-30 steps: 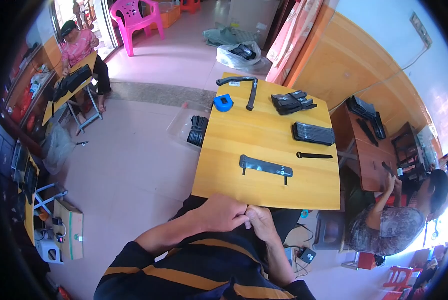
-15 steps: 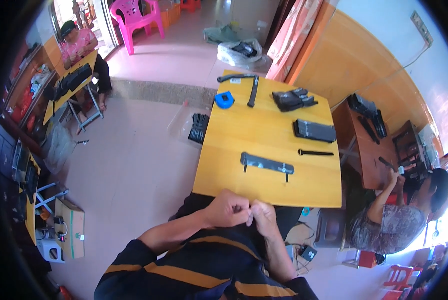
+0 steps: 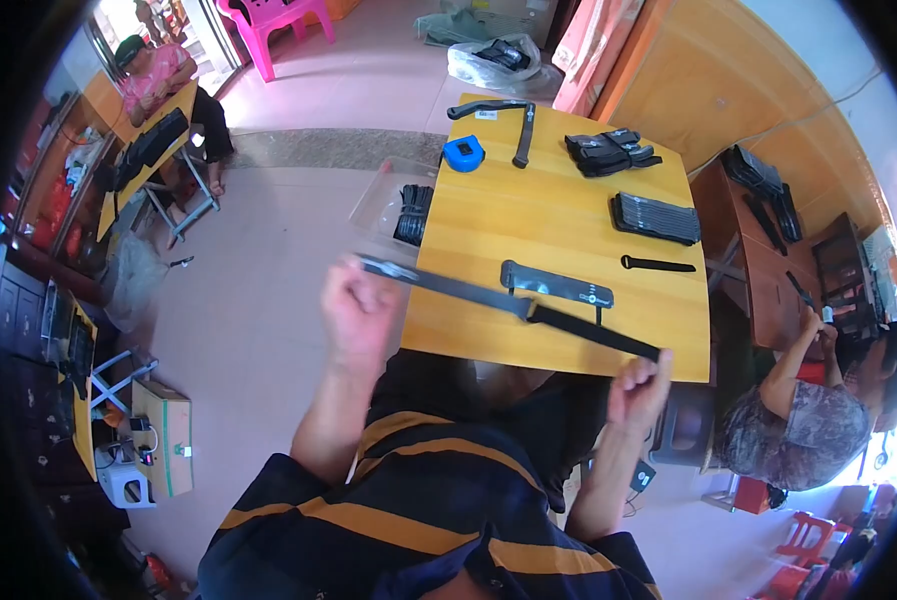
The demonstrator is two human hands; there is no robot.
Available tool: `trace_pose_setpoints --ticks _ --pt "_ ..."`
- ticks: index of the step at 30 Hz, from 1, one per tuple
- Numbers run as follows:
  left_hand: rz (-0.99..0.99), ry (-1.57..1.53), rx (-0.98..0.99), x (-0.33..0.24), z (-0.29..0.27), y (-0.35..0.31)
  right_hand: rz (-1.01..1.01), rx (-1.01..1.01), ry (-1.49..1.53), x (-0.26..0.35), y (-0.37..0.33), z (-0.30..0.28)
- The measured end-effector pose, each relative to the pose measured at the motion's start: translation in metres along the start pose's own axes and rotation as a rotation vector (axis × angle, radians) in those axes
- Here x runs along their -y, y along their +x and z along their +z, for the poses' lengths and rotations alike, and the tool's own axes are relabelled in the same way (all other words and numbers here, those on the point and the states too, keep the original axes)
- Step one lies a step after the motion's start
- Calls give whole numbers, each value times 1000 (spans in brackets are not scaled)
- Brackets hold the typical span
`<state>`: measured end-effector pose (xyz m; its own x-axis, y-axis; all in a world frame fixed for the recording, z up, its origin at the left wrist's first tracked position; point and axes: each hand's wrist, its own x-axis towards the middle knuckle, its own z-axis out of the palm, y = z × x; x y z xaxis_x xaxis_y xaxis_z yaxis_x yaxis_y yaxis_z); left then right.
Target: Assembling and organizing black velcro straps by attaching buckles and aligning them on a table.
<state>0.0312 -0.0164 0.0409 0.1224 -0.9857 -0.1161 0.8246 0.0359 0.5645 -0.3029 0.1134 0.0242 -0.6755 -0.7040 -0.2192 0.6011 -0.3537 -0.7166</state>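
A long black strap is stretched taut between my hands, slanting down to the right above the front of the yellow table. My left hand is closed on its left end, out past the table's left edge. The right end is pinched in my right hand, close to the table's front edge. Behind the strap lies a flat dark sleeve with two small black tabs. A short black strap with a looped end rests to its right.
A stack of dark packages, a black bundle, a blue tape measure and a bent black strap lie farther back. A clear bin with black straps stands left of the table. People work at tables on either side.
My hands were together at the table's front edge; now they are wide apart with the strap stretched between them. The view has shifted slightly.
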Motion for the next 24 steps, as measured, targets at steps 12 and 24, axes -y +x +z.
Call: trace_pose_setpoints --ticks 12,24 --pt "496 1233 201 -37 10 79 -41 92 -163 26 16 -98" --pt "710 1890 746 153 79 149 173 419 -340 -15 -40 -53"
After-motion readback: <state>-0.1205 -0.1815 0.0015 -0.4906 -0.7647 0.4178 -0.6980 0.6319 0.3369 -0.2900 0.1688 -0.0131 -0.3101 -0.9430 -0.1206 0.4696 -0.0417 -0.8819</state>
